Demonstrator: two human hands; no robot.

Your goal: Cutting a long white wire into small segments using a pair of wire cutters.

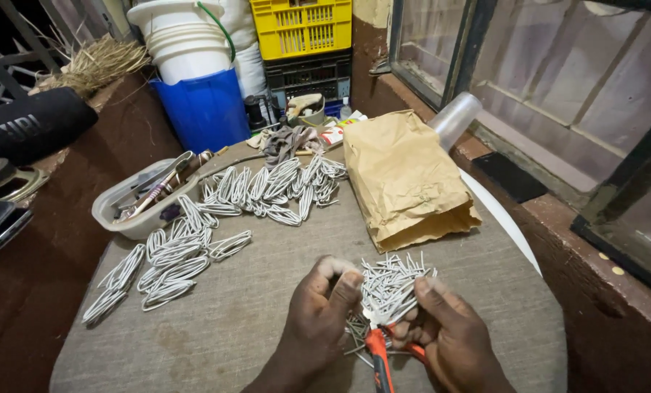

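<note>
My left hand [324,304] and my right hand [442,327] meet low in the middle of the head view, over a grey cloth-covered table [267,306]. Together they grip a bundle of short white wire pieces [389,285]; the left fingers pinch its left side, the right fingers hold its right side. Pliers with orange handles [380,355] lie under the bundle between my hands, touching my right palm. More cut wire ends are scattered beneath.
Several looped white wire coils [267,188] lie in rows across the table's left and far side. A clear tub of tools [140,200], a brown paper bag [405,182], a blue bucket [205,109], stacked crates [303,44] and a black speaker [30,127] surround them.
</note>
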